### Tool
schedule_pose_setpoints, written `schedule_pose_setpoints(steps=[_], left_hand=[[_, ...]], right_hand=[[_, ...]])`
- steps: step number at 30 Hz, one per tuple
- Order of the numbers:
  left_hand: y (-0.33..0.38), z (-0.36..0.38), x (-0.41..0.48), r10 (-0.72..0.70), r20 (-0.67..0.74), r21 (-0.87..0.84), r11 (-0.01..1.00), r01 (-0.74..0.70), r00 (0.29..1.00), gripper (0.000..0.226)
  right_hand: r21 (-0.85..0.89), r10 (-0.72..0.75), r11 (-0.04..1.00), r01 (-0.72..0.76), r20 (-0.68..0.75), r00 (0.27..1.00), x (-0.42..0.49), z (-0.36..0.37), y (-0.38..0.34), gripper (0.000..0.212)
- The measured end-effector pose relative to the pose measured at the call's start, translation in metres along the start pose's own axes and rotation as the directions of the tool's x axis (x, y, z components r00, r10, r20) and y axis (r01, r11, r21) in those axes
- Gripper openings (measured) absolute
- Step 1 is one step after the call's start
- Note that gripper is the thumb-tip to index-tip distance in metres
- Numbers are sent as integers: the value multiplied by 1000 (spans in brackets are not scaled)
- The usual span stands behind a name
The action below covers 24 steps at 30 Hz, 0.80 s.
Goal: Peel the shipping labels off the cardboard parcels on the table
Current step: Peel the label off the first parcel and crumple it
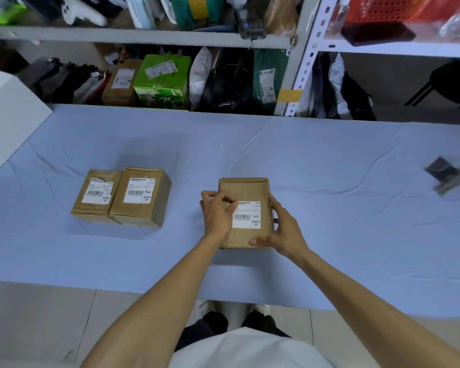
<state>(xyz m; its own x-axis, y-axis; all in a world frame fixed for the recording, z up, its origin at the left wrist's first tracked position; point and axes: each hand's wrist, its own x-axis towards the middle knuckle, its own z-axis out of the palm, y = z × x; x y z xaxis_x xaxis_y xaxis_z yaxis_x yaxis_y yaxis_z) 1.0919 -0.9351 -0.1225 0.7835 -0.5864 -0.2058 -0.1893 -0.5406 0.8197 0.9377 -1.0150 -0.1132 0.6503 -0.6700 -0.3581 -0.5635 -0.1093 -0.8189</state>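
Three brown cardboard parcels lie on the blue-covered table (329, 168). The parcel nearest me (246, 189) carries a white shipping label (247, 216). My left hand (217, 213) sits at the label's upper left corner, its fingertips curled and pinching at that corner. My right hand (284, 229) grips the parcel's right side and near edge, thumb along the front. To the left, two more parcels stand side by side: a left parcel (94, 197) whose label (97, 191) is torn at its top right, and a taller parcel (141, 197) with a whole label (138, 191).
A white box (8, 115) stands at the table's far left. A dark metal object (446, 173) juts in at the right edge. Behind the table, metal shelves (144, 33) hold bags, a green carton (162, 81) and other labelled packages.
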Motion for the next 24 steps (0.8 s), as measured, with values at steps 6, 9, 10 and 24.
schedule_pose_setpoints(steps=[6,9,10,24], left_hand=[[-2,3,5,26,7,49,998,-27,1000,2],[-3,5,5,31,4,62,998,-31,1000,3],[-2,6,5,21,5,65,998,-21,1000,4],[-18,-24,-11,89,217,-164,985,-54,972,54]], right_hand=[[13,-11,1000,11,-8,1000,-1,0,4,124],[7,-20,1000,20,-15,1000,-1,0,6,124],[7,-23,1000,24,-16,1000,-2,0,6,124],[24,-21,1000,21,26,999,3,-1,4,137]])
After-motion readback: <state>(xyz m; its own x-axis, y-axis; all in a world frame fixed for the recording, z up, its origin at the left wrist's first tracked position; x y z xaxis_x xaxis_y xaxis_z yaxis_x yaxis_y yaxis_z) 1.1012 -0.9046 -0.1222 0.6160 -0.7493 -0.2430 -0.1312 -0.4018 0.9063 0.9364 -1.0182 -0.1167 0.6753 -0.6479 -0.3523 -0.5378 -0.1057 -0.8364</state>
